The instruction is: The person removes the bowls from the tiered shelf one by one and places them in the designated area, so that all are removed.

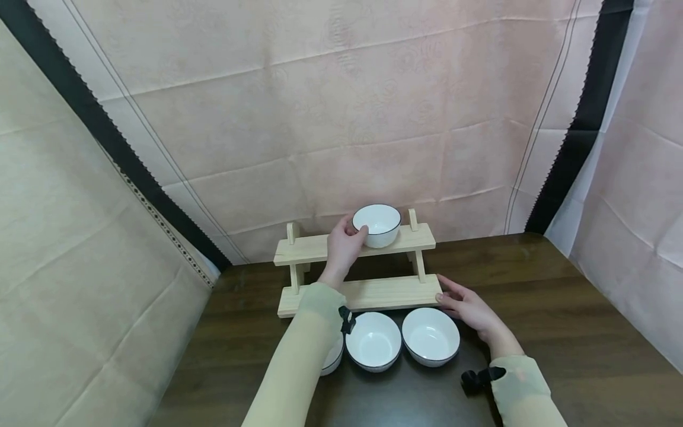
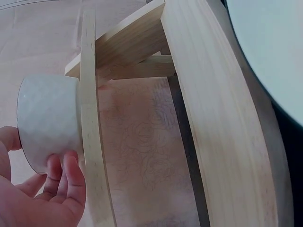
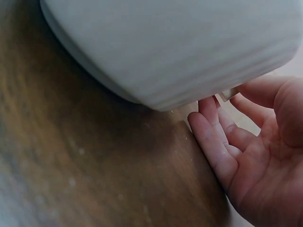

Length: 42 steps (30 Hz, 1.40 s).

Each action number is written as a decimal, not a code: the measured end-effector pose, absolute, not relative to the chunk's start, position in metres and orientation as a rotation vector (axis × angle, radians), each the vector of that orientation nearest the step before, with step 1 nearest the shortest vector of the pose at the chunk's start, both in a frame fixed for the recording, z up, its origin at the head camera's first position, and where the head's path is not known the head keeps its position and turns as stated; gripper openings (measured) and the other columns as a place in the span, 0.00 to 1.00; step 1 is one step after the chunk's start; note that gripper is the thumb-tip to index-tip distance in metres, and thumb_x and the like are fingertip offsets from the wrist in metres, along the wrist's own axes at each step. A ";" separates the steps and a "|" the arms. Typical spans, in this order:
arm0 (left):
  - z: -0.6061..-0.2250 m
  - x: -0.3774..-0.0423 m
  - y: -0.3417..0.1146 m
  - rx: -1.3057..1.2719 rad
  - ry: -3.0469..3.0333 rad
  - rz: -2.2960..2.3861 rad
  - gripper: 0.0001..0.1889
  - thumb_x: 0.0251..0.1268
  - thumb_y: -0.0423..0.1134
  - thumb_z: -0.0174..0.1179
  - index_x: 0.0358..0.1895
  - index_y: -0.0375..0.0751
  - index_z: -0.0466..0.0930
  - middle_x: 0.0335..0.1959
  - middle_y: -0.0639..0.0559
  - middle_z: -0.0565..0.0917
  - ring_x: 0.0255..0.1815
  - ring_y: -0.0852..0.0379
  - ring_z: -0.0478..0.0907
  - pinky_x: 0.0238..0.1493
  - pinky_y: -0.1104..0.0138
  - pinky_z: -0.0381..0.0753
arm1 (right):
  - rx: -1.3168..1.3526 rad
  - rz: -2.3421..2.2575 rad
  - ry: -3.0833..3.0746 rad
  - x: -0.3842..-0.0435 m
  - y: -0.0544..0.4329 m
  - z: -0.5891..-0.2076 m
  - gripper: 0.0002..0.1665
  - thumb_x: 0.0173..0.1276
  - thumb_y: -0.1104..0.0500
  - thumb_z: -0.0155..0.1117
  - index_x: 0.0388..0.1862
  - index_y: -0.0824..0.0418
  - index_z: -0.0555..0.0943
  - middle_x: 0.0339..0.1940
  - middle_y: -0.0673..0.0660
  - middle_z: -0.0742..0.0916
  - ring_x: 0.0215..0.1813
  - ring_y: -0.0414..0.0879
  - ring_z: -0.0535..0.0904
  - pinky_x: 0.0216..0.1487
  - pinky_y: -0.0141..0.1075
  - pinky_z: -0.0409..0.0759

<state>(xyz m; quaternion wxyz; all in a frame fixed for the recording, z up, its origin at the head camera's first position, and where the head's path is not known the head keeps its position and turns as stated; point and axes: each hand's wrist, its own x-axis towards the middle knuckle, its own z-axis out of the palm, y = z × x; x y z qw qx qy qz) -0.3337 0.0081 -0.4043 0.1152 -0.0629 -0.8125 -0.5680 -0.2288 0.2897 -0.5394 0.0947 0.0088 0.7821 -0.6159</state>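
Observation:
A two-tier wooden rack [image 1: 389, 292] stands on the table. On the right part of its upper board sits a white bowl [image 1: 380, 237] with a dark rim. My left hand [image 1: 344, 244] grips this bowl by its left side; in the left wrist view the thumb and fingers curl about the bowl [image 2: 49, 123], whose base meets the board [image 2: 89, 118]. My right hand [image 1: 469, 305] holds the right end of the lower board, thumb at the front corner. A bowl [image 3: 180, 47] hides part of that grip in the right wrist view.
In front of the rack stand a middle white bowl [image 1: 373, 341], a right white bowl [image 1: 431, 337] and a left bowl [image 1: 332, 362] partly hidden by the left forearm. Pale cloth [image 1: 373, 118] hangs behind the brown wooden table [image 1: 533, 296] and at both sides.

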 end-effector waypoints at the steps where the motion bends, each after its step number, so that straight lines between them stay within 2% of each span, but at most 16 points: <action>1: -0.405 -0.334 0.008 -0.174 -2.374 -1.686 0.31 0.64 0.46 0.65 0.69 0.40 0.74 0.30 0.53 0.75 0.31 0.57 0.72 0.31 0.68 0.73 | 0.028 -1.827 2.318 -0.229 0.289 -0.539 0.43 0.75 0.44 0.59 0.83 0.48 0.55 0.72 0.70 0.70 0.68 0.62 0.74 0.64 0.51 0.77; 18: -0.406 -0.333 0.009 -0.116 -2.311 -1.784 0.31 0.59 0.44 0.66 0.68 0.43 0.75 0.29 0.54 0.75 0.29 0.58 0.74 0.29 0.70 0.75 | 0.025 -1.827 2.325 -0.229 0.289 -0.538 0.43 0.75 0.44 0.59 0.83 0.49 0.55 0.72 0.71 0.69 0.69 0.62 0.73 0.65 0.51 0.76; 23: -0.406 -0.332 0.009 -0.105 -2.309 -1.850 0.32 0.59 0.40 0.65 0.70 0.44 0.73 0.31 0.52 0.79 0.26 0.59 0.76 0.27 0.71 0.77 | 0.034 -1.830 2.319 -0.229 0.290 -0.538 0.43 0.75 0.44 0.60 0.83 0.48 0.55 0.73 0.71 0.69 0.70 0.62 0.72 0.65 0.51 0.76; 29: -0.407 -0.331 0.008 -0.100 -2.305 -1.891 0.33 0.56 0.34 0.61 0.70 0.45 0.73 0.26 0.51 0.82 0.21 0.58 0.78 0.25 0.70 0.78 | 0.035 -1.832 2.318 -0.230 0.290 -0.539 0.43 0.75 0.44 0.59 0.83 0.49 0.55 0.73 0.71 0.69 0.69 0.62 0.73 0.65 0.51 0.76; 36: -0.410 -0.332 0.004 -0.094 -2.317 -1.896 0.30 0.59 0.33 0.60 0.69 0.50 0.75 0.28 0.49 0.85 0.21 0.56 0.80 0.27 0.69 0.83 | 0.023 -1.830 2.314 -0.231 0.289 -0.540 0.43 0.75 0.44 0.59 0.83 0.49 0.55 0.73 0.71 0.69 0.70 0.62 0.72 0.65 0.51 0.76; 42: -0.412 -0.333 0.002 -0.134 -2.332 -1.849 0.32 0.58 0.31 0.58 0.71 0.48 0.74 0.24 0.47 0.84 0.17 0.58 0.78 0.24 0.69 0.82 | 0.027 -1.821 2.318 -0.231 0.291 -0.540 0.44 0.74 0.43 0.60 0.83 0.49 0.55 0.73 0.71 0.69 0.69 0.62 0.73 0.65 0.51 0.76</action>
